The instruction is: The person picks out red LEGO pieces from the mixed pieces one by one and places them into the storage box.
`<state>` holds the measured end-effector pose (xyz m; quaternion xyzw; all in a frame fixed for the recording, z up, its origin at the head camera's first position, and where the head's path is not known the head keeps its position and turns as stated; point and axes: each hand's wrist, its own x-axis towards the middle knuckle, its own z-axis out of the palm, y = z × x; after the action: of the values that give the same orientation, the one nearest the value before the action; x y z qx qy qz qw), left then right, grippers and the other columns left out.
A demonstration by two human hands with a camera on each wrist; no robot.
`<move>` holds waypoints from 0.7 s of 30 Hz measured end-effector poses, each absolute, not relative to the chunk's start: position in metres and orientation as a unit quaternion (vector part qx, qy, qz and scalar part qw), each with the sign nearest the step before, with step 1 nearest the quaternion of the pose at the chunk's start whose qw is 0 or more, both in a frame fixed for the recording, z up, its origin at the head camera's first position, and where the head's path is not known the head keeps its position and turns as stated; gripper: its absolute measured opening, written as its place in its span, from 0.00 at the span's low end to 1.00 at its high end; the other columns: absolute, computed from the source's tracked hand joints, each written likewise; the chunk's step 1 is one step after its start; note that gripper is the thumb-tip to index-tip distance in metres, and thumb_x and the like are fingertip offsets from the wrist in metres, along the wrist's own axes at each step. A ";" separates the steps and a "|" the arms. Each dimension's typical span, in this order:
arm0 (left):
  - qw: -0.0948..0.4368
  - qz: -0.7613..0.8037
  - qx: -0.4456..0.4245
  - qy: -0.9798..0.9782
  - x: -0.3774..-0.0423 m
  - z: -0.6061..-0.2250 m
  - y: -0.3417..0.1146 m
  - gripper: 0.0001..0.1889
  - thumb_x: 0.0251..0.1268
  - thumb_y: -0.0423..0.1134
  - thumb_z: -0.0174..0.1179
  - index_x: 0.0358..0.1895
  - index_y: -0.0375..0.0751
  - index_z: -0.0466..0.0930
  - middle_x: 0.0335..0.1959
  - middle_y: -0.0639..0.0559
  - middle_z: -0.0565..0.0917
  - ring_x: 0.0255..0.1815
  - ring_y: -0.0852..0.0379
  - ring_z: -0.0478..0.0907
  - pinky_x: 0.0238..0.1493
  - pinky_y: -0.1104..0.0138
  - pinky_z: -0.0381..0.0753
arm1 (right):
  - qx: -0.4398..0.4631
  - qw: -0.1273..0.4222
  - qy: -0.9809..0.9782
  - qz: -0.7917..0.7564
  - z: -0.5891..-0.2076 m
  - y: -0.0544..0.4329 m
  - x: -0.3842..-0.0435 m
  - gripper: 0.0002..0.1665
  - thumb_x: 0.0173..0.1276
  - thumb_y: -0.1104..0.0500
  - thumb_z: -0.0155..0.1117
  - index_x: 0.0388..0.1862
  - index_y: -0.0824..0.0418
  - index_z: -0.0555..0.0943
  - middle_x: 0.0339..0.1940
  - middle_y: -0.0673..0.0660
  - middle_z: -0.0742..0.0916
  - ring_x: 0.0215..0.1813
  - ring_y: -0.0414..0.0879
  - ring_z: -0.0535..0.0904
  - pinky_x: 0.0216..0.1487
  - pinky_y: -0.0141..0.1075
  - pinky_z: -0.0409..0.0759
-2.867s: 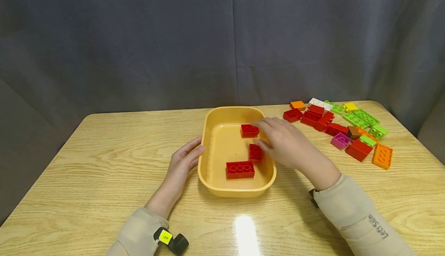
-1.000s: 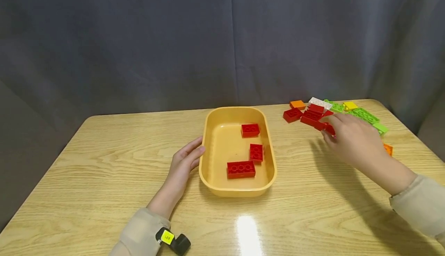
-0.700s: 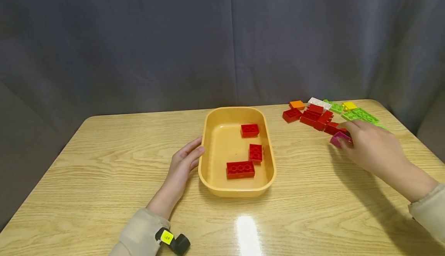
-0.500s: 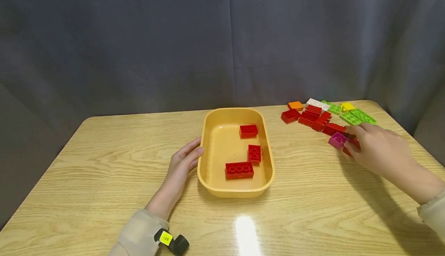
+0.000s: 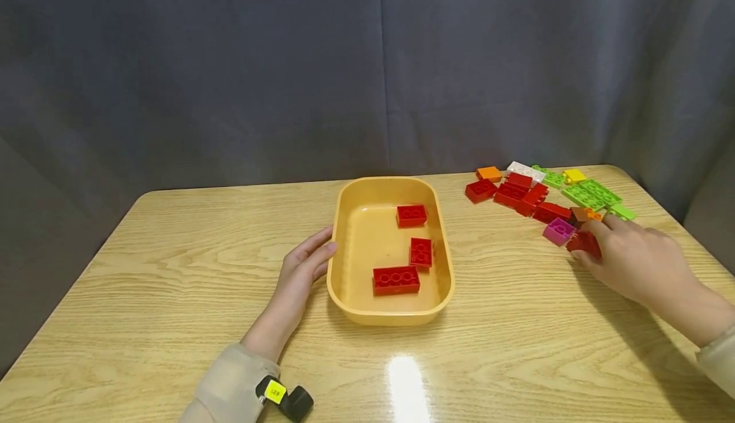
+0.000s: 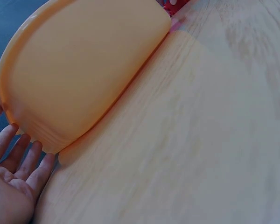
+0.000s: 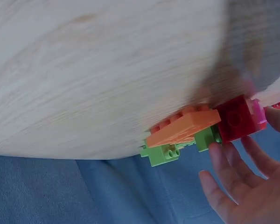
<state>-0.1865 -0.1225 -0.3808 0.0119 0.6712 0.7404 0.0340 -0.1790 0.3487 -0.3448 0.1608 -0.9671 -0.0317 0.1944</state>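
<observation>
My left hand [image 5: 298,267] rests against the left wall of a yellow tray [image 5: 339,295]. In the left wrist view, its fairly straight fingers [image 6: 23,154] touch the tray's outer wall, with the thumb near the rim. Inside the tray lie three red building bricks, one a longer brick [image 5: 396,281]. My right hand [image 5: 640,260] is at the brick pile on the right, its thumb and fingers spread about a red brick [image 7: 235,119]. Thumb and fingertips are right at the brick's edges, which still sits among the others. A purple brick [image 5: 559,231] lies just left of it.
Around the right hand lie more bricks: a brown one [image 5: 579,214], red ones [image 5: 511,194], a white one [image 5: 525,171], a green plate [image 5: 591,194], a yellow one [image 5: 574,176] and an orange brick [image 7: 184,126]. A dark curtain [image 5: 230,78] hangs behind the wooden table [image 5: 189,263].
My right hand has left the tray, gone right to the pile and passed over the red and purple bricks to the red brick near the front. The left hand has stayed at the tray.
</observation>
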 end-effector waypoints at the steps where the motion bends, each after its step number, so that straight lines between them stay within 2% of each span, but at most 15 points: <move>1: 0.033 0.740 0.012 0.671 -0.186 -0.381 -0.122 0.25 0.72 0.42 0.58 0.69 0.40 0.72 0.67 0.48 0.73 0.62 0.50 0.76 0.57 0.68 0.79 | 0.165 0.201 -0.965 -0.032 -0.346 0.349 -0.179 0.27 0.48 0.53 0.78 0.41 0.68 0.80 0.30 0.63 0.81 0.26 0.62 0.79 0.18 0.56 0.75; 5: 0.032 0.742 0.011 0.670 -0.187 -0.381 -0.122 0.25 0.72 0.41 0.58 0.69 0.40 0.72 0.67 0.48 0.74 0.62 0.49 0.76 0.57 0.68 0.79 | 0.171 0.212 -0.962 -0.032 -0.349 0.350 -0.180 0.27 0.45 0.55 0.80 0.40 0.67 0.79 0.28 0.62 0.79 0.23 0.61 0.77 0.17 0.55 0.74; 12: 0.030 0.741 0.011 0.670 -0.186 -0.381 -0.123 0.25 0.72 0.41 0.58 0.69 0.39 0.72 0.67 0.46 0.73 0.61 0.49 0.77 0.56 0.68 0.79 | 0.165 0.198 -0.965 -0.041 -0.352 0.349 -0.182 0.28 0.45 0.56 0.80 0.41 0.67 0.77 0.26 0.60 0.77 0.20 0.56 0.75 0.14 0.51 0.72; 21: 0.033 0.742 0.015 0.670 -0.186 -0.380 -0.122 0.25 0.72 0.41 0.58 0.69 0.39 0.71 0.68 0.46 0.73 0.62 0.48 0.76 0.59 0.65 0.78 | 0.168 0.196 -0.965 -0.057 -0.352 0.348 -0.181 0.29 0.46 0.56 0.79 0.43 0.69 0.77 0.25 0.62 0.76 0.19 0.56 0.75 0.14 0.51 0.73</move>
<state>-0.1864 -0.1219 -0.3795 0.0148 0.6699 0.7416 0.0329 -0.1814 0.3479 -0.3524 0.1676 -0.9645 -0.0572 0.1958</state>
